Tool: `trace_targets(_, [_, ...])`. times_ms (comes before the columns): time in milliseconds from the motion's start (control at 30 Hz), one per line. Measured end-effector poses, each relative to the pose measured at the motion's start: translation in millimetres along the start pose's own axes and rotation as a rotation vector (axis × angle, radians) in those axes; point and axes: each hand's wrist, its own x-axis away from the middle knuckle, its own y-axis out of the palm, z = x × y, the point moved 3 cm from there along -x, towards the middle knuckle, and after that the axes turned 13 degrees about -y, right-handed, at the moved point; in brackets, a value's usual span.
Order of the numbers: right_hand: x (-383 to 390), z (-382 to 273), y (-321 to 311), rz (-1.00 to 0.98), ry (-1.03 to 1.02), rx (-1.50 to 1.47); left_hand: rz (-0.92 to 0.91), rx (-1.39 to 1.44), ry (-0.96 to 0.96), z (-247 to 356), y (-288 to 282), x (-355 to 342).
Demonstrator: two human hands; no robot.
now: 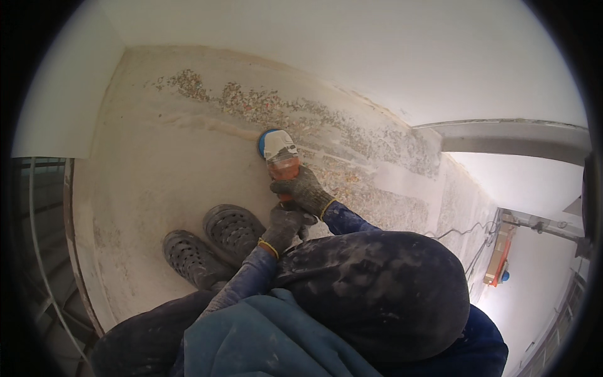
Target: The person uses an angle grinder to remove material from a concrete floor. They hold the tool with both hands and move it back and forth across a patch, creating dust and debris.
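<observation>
My gloved right hand [300,188] grips the orange body of a power grinder [281,157], whose white-covered head has a blue rim resting on a dusty, speckled floor [157,138]. Pale dust and streaks lie around it. My gloved left hand [282,227] is closed on the tool's rear end, just below my right hand, where the fingers are partly hidden. Grey perforated clogs [229,229] are on my feet beside the tool, and my dark, dust-marked knee [377,283] is bent at the lower right.
White walls [345,56] border the floor, with a metal-edged beam or sill [490,132] at right. A dark opening with bars [44,226] lies along the left edge. A grey cord [458,232] runs rightward toward a long box [499,248] with orange and blue items.
</observation>
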Motion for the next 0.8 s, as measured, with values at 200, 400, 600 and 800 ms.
trace_targets(200, [10.0, 4.6, -6.5, 0.032, 0.035, -0.029, 0.027, -0.203, -0.147, 14.7, 8.4, 13.4])
trace_targets(400, [18.4, 17.5, -9.3, 0.069, -0.006, -0.028, 0.009, -0.206, -0.259, 12.5, 11.8, 14.7])
trace_targets(600, [25.0, 20.2, -12.6, 0.118, 0.083, -0.158, -0.030, -0.594, -0.098, -1.0, 10.3, 2.3])
trace_targets(800, [35.6, 25.0, -16.7, 0.193, 0.207, -0.321, -0.074, -0.694, 0.078, 0.0, 13.4, 7.0])
